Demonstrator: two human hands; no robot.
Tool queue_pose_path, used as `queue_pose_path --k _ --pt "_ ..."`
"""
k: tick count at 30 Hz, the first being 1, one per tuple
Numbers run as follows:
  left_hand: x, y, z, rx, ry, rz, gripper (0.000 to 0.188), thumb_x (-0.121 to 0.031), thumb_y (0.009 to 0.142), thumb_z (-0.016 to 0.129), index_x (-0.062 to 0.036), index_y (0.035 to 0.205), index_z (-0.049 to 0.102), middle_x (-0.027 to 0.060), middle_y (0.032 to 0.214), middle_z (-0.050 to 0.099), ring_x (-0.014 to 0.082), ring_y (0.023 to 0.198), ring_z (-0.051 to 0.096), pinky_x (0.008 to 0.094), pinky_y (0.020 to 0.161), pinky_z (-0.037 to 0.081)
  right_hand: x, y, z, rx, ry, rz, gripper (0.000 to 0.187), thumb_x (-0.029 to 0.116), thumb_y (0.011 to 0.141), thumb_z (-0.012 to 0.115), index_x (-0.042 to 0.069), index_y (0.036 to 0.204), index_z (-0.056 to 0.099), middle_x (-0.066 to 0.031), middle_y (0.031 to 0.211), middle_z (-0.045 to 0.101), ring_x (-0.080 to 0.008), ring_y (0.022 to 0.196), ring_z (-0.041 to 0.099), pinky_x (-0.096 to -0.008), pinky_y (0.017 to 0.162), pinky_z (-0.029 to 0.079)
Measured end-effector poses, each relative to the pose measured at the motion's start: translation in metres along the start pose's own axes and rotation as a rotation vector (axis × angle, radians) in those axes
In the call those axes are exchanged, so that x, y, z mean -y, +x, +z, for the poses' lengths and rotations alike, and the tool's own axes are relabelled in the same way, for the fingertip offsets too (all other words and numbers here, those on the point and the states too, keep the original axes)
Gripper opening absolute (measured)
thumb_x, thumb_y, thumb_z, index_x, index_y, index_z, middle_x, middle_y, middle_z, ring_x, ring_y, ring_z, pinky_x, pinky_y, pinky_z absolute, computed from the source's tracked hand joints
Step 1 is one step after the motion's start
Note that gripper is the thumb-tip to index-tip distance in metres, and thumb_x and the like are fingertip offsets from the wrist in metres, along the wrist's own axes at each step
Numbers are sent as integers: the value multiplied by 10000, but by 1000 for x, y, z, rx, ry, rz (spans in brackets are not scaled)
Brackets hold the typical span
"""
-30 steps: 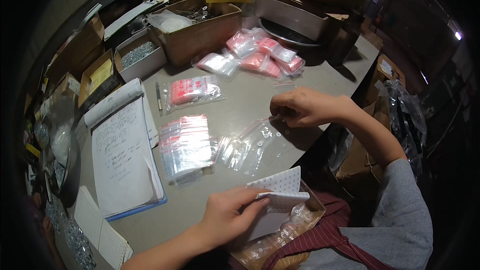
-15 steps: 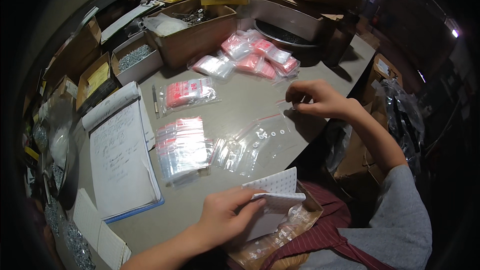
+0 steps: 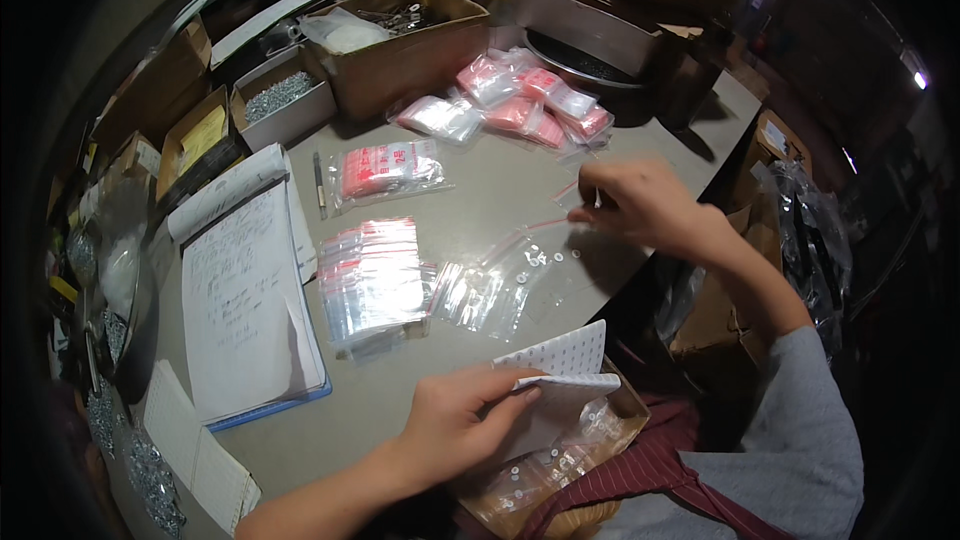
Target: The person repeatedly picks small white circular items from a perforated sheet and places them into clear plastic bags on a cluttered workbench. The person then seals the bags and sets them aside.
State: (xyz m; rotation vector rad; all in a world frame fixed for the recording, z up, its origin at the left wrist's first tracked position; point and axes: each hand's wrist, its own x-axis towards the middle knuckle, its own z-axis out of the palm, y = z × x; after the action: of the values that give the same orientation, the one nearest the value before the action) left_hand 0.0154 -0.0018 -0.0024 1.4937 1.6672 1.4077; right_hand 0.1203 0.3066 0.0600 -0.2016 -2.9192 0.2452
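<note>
My left hand [image 3: 465, 415] pinches a folded white sheet with small printed marks [image 3: 555, 350] between thumb and fingers, above an open cardboard box [image 3: 625, 405]. Inside the box lie clear bags with small white washer-like rings [image 3: 598, 422]. My right hand [image 3: 645, 205] is curled over the table's right side, fingertips pinched at the red-lined edge of a flat clear zip bag [image 3: 525, 240]. Whatever those fingers hold is hidden. Several white rings [image 3: 535, 258] lie on or in that bag. Beside it are overlapping zip bags [image 3: 470, 300] and a thick stack of them [image 3: 375, 280].
A written notepad [image 3: 245, 300] with a blue edge lies left, a pen [image 3: 320, 185] beyond it. Packs of red-printed bags [image 3: 390, 170] and a heap of more [image 3: 525, 105] sit farther back. Boxes of metal parts [image 3: 280, 95] line the far edge, with a dark bottle [image 3: 690, 80] at right.
My right hand has come down closer to the zip bag's red-lined edge. My left hand keeps its hold on the folded sheet. The whole view has shifted slightly.
</note>
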Motion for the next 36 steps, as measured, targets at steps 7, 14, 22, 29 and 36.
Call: queue_pose_path --k 7,14,22,29,36 --pt "7 -2 5 -45 -12 58 217 -92 896 769 -43 1107 782 160 842 734 274 677 701 336 611 539 78 -33 15 153 477 -489 258 126 823 711 17 1033 610 -163 989 574 -386 972 594 -478 809 494" --pt "3 1 2 -18 -29 -27 209 -85 896 771 -48 1102 787 153 818 726 260 652 684 336 595 524 83 -41 18 -6 347 -514 268 134 794 726 20 1007 610 -147 977 572 -374 941 587 -450 823 483" --pt "-4 5 -4 76 71 -11 210 -59 902 759 -43 1107 798 143 879 768 204 719 720 295 653 545 -79 12 6 -80 24 -2 151 86 915 702 35 1032 622 -125 1278 559 -357 1312 429 -463 1119 367" --pt "4 -2 0 31 47 25 213 -74 877 784 -63 1088 805 136 885 771 222 697 707 316 618 534 -86 25 39 -50 -253 -181 306 21 877 622 -19 1180 634 -205 1416 513 -433 1436 365 -531 1206 299" --pt "0 -3 -3 109 114 87 299 -29 823 758 -60 1119 792 141 1006 779 256 779 744 321 684 577 -83 25 33 -70 -147 81 369 154 874 734 44 1210 625 -204 1366 528 -421 1349 422 -509 1159 331"
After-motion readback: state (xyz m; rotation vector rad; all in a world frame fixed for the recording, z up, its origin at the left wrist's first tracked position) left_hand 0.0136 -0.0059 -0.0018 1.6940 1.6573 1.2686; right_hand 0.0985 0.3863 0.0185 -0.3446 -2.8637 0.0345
